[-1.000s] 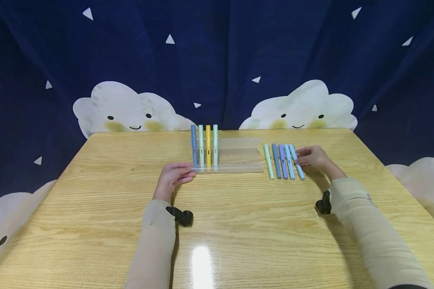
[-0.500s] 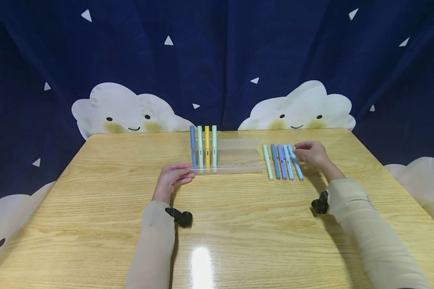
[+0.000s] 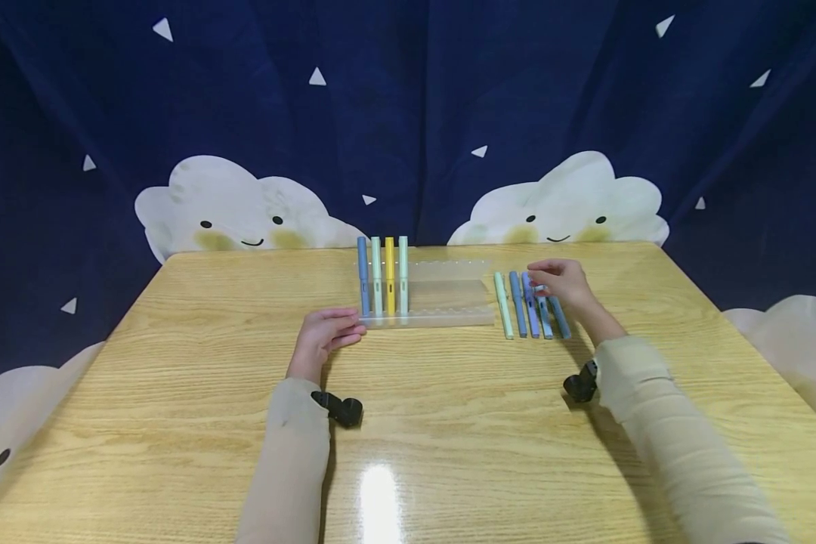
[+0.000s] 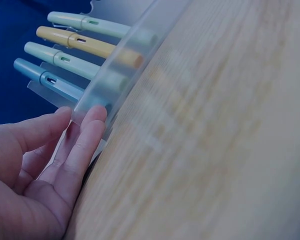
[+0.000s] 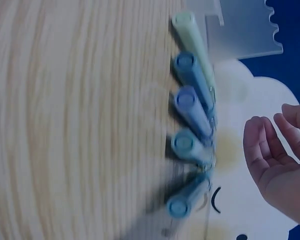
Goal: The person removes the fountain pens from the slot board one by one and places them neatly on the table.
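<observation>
A clear plastic pen rack (image 3: pixel 449 316) stands on the table, with several capped pens upright in its left part: blue, mint, yellow (image 3: pixel 391 276) and mint. My left hand (image 3: pixel 326 332) pinches the rack's left front corner; the left wrist view shows fingertips (image 4: pixel 93 116) on both sides of it. To the rack's right lies a row of pens: a mint pen (image 3: pixel 504 305), a blue pen (image 3: pixel 518 304), a purple pen (image 3: pixel 531 306), and two light blue ones. My right hand (image 3: pixel 564 283) hovers over the row's right part, fingers loosely bent, holding nothing; its fingertips overlap the purple pen's cap end.
The wooden table (image 3: pixel 462 431) reaches back to a dark blue curtain (image 3: pixel 408 113) printed with clouds and triangles. In the right wrist view, the rack's notched end (image 5: pixel 245 30) lies near the mint pen. The rightmost light blue pen (image 5: pixel 187 197) lies slanted against its neighbour.
My right hand has moved left from the rightmost light blue pen to above the purple and light blue pens. The left hand and the rack have stayed put.
</observation>
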A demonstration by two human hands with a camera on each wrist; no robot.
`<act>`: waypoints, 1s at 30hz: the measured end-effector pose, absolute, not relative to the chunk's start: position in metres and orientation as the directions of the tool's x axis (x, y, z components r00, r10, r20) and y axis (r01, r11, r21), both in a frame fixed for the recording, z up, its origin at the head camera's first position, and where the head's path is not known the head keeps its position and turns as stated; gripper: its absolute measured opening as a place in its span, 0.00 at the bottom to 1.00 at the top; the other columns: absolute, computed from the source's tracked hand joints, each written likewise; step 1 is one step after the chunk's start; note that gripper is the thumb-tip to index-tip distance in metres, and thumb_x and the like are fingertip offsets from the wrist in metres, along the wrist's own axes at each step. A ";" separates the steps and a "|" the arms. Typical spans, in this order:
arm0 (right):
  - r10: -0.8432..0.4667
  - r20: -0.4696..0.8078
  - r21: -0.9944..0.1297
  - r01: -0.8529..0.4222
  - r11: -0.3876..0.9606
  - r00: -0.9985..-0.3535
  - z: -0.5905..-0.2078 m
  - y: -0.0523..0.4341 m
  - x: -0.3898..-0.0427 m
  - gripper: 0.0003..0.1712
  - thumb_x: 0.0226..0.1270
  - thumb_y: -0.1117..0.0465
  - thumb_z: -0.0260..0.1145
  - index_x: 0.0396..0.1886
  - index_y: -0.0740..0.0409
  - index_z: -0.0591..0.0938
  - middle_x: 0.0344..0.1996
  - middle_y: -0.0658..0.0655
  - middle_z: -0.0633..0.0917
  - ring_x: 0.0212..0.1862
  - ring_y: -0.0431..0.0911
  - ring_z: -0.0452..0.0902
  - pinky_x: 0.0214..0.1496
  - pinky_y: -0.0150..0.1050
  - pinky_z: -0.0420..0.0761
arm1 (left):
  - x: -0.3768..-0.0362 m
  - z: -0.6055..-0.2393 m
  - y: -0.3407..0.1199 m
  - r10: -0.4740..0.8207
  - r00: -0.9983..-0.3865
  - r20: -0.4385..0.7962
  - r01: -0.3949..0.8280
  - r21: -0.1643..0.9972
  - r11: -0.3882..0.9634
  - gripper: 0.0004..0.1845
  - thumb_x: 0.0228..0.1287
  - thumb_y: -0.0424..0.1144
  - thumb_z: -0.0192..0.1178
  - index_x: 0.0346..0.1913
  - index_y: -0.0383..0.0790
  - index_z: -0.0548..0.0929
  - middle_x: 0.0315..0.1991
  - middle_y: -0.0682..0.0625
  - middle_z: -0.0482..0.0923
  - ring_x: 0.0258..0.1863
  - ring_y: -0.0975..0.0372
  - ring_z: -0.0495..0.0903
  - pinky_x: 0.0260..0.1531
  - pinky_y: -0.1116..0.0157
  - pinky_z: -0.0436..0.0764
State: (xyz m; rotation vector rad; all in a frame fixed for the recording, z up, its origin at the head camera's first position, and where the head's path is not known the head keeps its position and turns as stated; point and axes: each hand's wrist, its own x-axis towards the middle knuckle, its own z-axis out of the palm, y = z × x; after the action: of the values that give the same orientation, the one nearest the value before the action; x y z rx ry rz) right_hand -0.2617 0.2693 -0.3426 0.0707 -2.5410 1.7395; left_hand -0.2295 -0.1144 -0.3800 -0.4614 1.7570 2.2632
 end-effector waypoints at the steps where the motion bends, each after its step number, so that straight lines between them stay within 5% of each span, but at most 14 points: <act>1: -0.015 0.085 -0.930 -0.085 0.357 -0.996 -0.342 0.266 -0.261 0.20 0.64 0.62 0.58 0.47 0.77 0.73 0.37 0.63 0.78 0.32 0.42 0.78 0.35 0.36 0.82 | -0.229 -0.380 -0.115 -0.004 -0.922 -0.387 -0.374 0.894 -0.249 0.16 0.60 0.22 0.52 0.52 0.23 0.72 0.23 0.46 0.80 0.22 0.60 0.82 0.28 0.66 0.83; 9: -0.037 0.072 -0.954 -0.080 0.289 -0.997 -0.341 0.241 -0.261 0.11 0.63 0.65 0.58 0.41 0.69 0.77 0.35 0.60 0.80 0.32 0.45 0.79 0.35 0.38 0.83 | -0.229 -0.380 -0.115 -0.003 -0.922 -0.386 -0.373 0.893 -0.252 0.15 0.60 0.23 0.52 0.51 0.23 0.72 0.23 0.46 0.80 0.22 0.60 0.82 0.28 0.67 0.83; 22: -0.117 0.072 -0.981 -0.091 0.170 -0.991 -0.340 0.199 -0.260 0.14 0.64 0.69 0.56 0.44 0.79 0.73 0.31 0.56 0.80 0.29 0.41 0.78 0.38 0.45 0.82 | -0.229 -0.379 -0.113 -0.004 -0.920 -0.393 -0.378 0.888 -0.261 0.16 0.58 0.22 0.54 0.51 0.24 0.73 0.24 0.45 0.80 0.22 0.60 0.82 0.28 0.66 0.83; 30: -0.160 0.103 -0.986 -0.122 0.112 -0.982 -0.342 0.174 -0.261 0.14 0.63 0.72 0.55 0.44 0.82 0.72 0.28 0.52 0.80 0.28 0.41 0.78 0.35 0.39 0.83 | -0.229 -0.380 -0.114 0.006 -0.923 -0.384 -0.372 0.888 -0.270 0.16 0.59 0.21 0.53 0.51 0.23 0.72 0.24 0.45 0.80 0.22 0.60 0.82 0.28 0.67 0.83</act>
State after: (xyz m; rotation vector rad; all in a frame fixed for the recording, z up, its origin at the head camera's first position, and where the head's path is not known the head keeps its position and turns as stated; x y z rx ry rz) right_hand -0.2607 0.1743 -0.3419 0.3001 -2.3639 2.0914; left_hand -0.2290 -0.1145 -0.3802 -0.4511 1.7295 2.2833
